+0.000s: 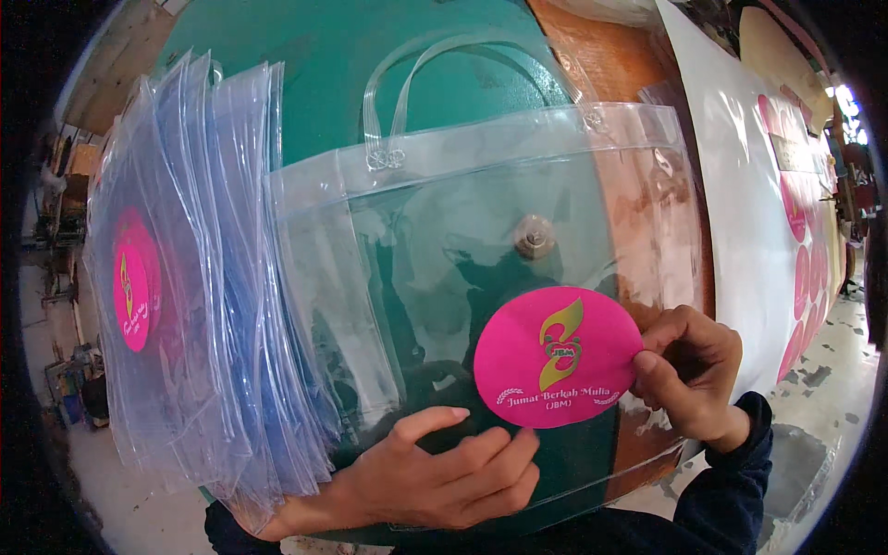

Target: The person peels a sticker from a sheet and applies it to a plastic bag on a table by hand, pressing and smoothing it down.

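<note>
The sticker (559, 357) pinched at its edge in your right hand (689, 365) carries the clearest lettering: a curved line of white words across its lower part, a short bracketed line of white capitals beneath, and small letters on the green-and-yellow emblem above. To your left, the disc (136, 282) on the bags (190, 203) shows white lettering too, small and slanted. Lettering on the pink rounds (811, 268) to your right is too small to read.
</note>
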A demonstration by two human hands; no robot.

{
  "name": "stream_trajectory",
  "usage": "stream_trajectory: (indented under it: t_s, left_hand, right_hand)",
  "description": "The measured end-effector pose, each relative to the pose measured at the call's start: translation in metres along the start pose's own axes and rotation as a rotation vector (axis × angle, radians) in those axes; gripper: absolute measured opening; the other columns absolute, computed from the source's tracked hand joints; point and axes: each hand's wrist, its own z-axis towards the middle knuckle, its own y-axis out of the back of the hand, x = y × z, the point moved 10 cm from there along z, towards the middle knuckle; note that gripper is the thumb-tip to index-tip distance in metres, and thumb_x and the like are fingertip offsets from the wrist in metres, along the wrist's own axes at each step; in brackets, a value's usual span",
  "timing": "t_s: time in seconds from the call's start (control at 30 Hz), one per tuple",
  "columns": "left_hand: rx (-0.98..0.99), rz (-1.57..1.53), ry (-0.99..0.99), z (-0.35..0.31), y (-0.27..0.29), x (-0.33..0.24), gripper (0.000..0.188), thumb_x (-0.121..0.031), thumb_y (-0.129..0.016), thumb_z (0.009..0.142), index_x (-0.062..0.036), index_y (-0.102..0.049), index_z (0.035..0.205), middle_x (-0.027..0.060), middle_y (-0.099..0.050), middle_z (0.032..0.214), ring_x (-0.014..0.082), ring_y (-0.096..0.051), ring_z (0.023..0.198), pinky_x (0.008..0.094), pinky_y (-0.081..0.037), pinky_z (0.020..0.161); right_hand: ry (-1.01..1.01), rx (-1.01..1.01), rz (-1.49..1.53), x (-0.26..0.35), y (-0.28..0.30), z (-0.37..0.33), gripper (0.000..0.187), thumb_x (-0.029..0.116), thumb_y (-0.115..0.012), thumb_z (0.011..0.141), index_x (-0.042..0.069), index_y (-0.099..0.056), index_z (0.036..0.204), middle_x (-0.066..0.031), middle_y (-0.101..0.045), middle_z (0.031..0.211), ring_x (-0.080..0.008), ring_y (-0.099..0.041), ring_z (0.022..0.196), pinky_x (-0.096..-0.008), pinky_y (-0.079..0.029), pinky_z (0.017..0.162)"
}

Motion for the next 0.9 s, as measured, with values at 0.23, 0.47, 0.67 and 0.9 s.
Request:
stream_trajectory:
  t_s: [0.23,0.47,0.67,0.9]
  left_hand:
    - [0.133,0.059,-0.080,0.000,-0.010,-0.004,0.006,-0.024,-0.056,0.080,-0.0273,-0.051,0.080,-0.0120,-0.057,0.112,0.0025,-0.048,0.092,0.0348,-0.032,0.084]
    - [0.132,-0.023,-0.049,-0.002,-0.010,-0.004,0.007,-0.023,-0.059,0.079,-0.0240,-0.052,0.082,-0.0072,-0.060,0.107,0.0071,-0.052,0.090,0.0330,-0.036,0.081]
    - [0.013,-0.214,0.164,0.004,-0.004,0.017,0.017,-0.013,-0.062,0.074,-0.0113,-0.052,0.089,0.0034,-0.061,0.103,0.0168,-0.057,0.088,0.0338,-0.042,0.076]
    - [-0.025,-0.217,0.223,0.016,0.005,0.020,0.017,-0.007,-0.063,0.070,-0.0044,-0.058,0.085,0.0077,-0.063,0.092,0.0211,-0.060,0.078,0.0320,-0.047,0.066]
  right_hand:
    - [0.049,0.000,-0.023,0.005,-0.002,0.002,0.004,-0.001,-0.062,0.078,-0.001,-0.058,0.079,-0.0023,-0.059,0.067,-0.0029,-0.050,0.059,-0.0169,-0.037,0.050]
    - [0.050,-0.016,-0.055,0.003,-0.001,-0.001,0.005,0.000,-0.062,0.078,-0.001,-0.058,0.079,-0.0020,-0.059,0.067,-0.0026,-0.049,0.058,-0.0171,-0.037,0.050]
    - [0.035,0.012,0.055,-0.001,-0.004,0.000,0.004,0.001,-0.060,0.081,-0.002,-0.057,0.082,-0.0005,-0.057,0.069,-0.0029,-0.049,0.059,-0.0166,-0.036,0.050]
    - [0.089,-0.001,0.098,0.007,-0.008,0.005,0.004,-0.001,-0.058,0.082,-0.003,-0.055,0.084,-0.0039,-0.058,0.077,-0.0030,-0.049,0.060,-0.0162,-0.037,0.050]
